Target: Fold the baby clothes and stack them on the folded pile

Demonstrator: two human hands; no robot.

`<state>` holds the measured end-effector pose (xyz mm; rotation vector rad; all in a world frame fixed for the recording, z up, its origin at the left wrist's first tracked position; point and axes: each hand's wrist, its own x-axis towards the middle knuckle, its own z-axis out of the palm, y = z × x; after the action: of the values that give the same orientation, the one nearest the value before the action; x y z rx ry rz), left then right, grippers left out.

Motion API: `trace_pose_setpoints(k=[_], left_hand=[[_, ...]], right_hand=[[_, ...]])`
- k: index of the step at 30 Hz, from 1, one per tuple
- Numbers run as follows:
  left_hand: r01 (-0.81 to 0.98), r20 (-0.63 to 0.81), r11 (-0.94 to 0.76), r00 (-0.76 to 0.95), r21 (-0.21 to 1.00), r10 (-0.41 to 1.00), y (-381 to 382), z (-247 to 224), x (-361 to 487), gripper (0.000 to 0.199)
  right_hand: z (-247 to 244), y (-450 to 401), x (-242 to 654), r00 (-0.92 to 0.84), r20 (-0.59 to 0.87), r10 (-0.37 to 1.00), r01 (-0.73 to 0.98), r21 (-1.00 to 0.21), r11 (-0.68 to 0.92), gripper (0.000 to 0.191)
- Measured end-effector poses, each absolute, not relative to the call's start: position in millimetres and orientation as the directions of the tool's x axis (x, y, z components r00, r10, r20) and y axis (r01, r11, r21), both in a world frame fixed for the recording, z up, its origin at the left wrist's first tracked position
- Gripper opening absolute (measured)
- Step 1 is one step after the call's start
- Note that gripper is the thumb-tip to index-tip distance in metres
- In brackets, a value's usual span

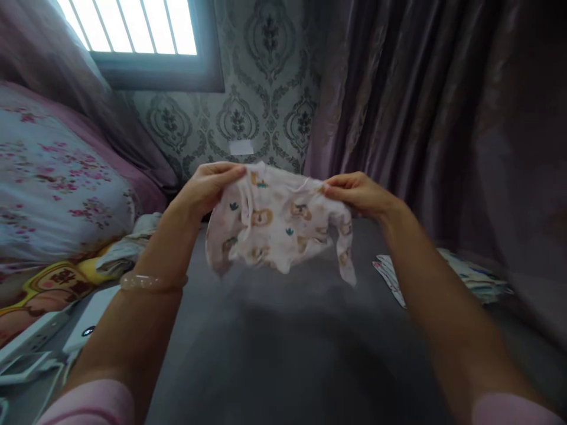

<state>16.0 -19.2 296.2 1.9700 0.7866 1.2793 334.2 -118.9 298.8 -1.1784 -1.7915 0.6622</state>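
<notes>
Left hand (213,183) is pinching one upper corner of a small printed garment (283,221) between thumb and fingers; right hand (361,192) is pinching the opposite upper corner, also in a narrow grip; the garment is hanging between the two, in front of the wearer and above a grey surface (274,360). The two-point hold is probably spreading the neckline side and letting the cloth's own weight pull out creases; one sleeve is dangling below the right hand; the lower edge is blurring, perhaps from motion. Flat cloths (390,277) and a stack of fabric (476,280) are lying beyond the right forearm, seemingly leaving the middle for handling; a power strip (38,336) and a white device (91,316) are sitting by the left forearm, apart from the hanging cloth; their reason for being there: cannot tell.
</notes>
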Motion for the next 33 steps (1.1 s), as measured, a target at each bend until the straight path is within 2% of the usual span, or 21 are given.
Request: trace_pose_setpoints(k=[1,5,9,13,16,18,22,25,29,31,33], left_hand=[[0.104,0.539,-0.607,0.36,0.788,0.762,-17.4,296.2,16.9,0.033],[0.187,0.436,-0.571,0.473,0.8,0.766,-11.1,294.9,19.5,0.027],[-0.054,0.506,-0.535,0.416,0.843,0.755,-7.2,290.0,27.8,0.028],[0.08,0.405,-0.498,0.477,0.864,0.78,-3.7,284.0,36.4,0.026],[-0.042,0.461,-0.487,0.404,0.872,0.79,-2.9,281.5,39.8,0.028],[-0.051,0.458,-0.477,0.381,0.878,0.803,-3.0,280.8,40.9,0.029],[-0.096,0.466,-0.459,0.292,0.883,0.835,0.2,277.2,42.6,0.03],[-0.095,0.472,-0.463,0.23,0.881,0.851,6.6,268.9,44.5,0.028],[0.049,0.574,-0.59,0.174,0.806,0.8,14.3,254.9,45.9,0.025],[0.215,0.676,-0.688,0.139,0.693,0.724,13.0,250.4,44.5,0.024],[0.405,0.79,-0.76,0.132,0.509,0.599,5.8,248.0,41.2,0.025]], right_hand=[[298.9,-118.4,333.5,-0.164,0.391,0.906,0.418,-0.804,0.422,0.041],[299.5,-115.6,334.7,-0.198,0.364,0.91,0.451,-0.791,0.414,0.04],[296.3,-109.6,336.1,-0.18,0.376,0.909,0.387,-0.822,0.417,0.044],[290.2,-103.9,338.7,-0.164,0.367,0.916,0.419,-0.814,0.402,0.043],[286.2,-101.8,341.0,-0.129,0.37,0.92,0.434,-0.813,0.388,0.043],[284.7,-100.7,341.5,-0.092,0.372,0.924,0.471,-0.801,0.37,0.042],[282.4,-94.2,339.8,0.023,0.492,0.87,0.353,-0.818,0.453,0.046],[277.4,-84.7,338.4,0.108,0.568,0.816,0.376,-0.783,0.496,0.046],[267.8,-76.2,337.0,0.08,0.648,0.758,0.537,-0.668,0.514,0.046],[263.9,-78.0,334.8,0.075,0.694,0.716,0.681,-0.56,0.472,0.046],[260.9,-85.0,331.2,0.073,0.742,0.667,0.82,-0.425,0.383,0.045]])
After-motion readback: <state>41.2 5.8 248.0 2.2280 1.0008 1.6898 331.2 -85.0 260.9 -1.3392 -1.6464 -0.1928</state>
